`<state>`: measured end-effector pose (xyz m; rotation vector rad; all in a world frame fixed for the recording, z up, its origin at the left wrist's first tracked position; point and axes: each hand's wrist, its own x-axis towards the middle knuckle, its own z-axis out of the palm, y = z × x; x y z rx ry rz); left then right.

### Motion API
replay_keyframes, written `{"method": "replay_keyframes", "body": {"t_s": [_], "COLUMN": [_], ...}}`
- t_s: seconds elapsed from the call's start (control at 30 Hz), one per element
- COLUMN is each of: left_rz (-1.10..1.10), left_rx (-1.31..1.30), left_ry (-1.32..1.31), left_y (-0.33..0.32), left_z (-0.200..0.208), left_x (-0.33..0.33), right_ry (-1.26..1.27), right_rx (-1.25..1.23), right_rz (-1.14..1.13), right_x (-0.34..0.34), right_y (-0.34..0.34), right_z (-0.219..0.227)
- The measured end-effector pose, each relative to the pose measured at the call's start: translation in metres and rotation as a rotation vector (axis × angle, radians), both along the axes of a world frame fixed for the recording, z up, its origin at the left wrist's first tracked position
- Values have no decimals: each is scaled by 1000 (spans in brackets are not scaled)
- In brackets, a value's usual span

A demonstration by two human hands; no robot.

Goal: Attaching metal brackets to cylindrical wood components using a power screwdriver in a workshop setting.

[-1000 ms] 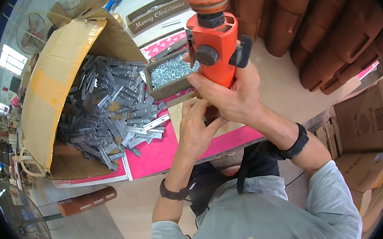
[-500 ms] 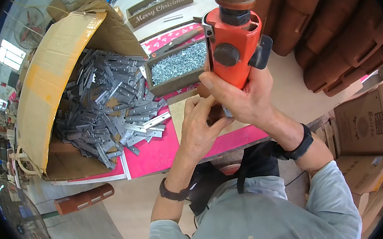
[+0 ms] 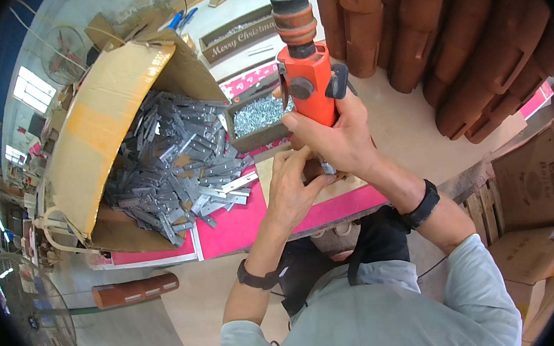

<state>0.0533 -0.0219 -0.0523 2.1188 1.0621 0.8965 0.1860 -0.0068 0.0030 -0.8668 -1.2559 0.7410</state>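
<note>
My right hand [image 3: 340, 137] is wrapped around a red power screwdriver [image 3: 313, 103] with a black round knob on its body. The tool stands nearly upright, its lower end beside my left fingers. Below it, a small metal part [image 3: 328, 167] shows between my hands. My left hand [image 3: 290, 188] is closed, thumb and fingers pinching a brown piece [image 3: 312, 169] that is mostly hidden by both hands. Both hands are over a pale board [image 3: 267, 174] at the front edge of the table.
Left, a cardboard box [image 3: 110, 132] lies on its side, spilling grey metal strips [image 3: 176, 163]. Behind my hands is a wooden bin [image 3: 254, 139] of small silver screws [image 3: 261, 114]. Brown ridged pieces [image 3: 473, 67] stand stacked at right. More cardboard boxes [image 3: 531, 182] sit lower right.
The view has shifted, so the box and table appear slightly lower and to the right. The screwdriver appears smaller and further left. Both hands keep nearly the same grip.
</note>
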Motion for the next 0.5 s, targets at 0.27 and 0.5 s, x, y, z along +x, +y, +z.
{"method": "replay_keyframes", "body": {"t_s": [0.27,0.5], "left_rz": [-129,-255], "left_rx": [146,377], "left_ry": [244,941], "left_y": [21,43], "left_z": [23,20], "left_x": [22,69], "right_ry": [-5,-44], "right_rx": [76,19], "right_rz": [-53,-144], "right_x": [23,40], "right_y": [-19,-31], "right_z": [37,20]}}
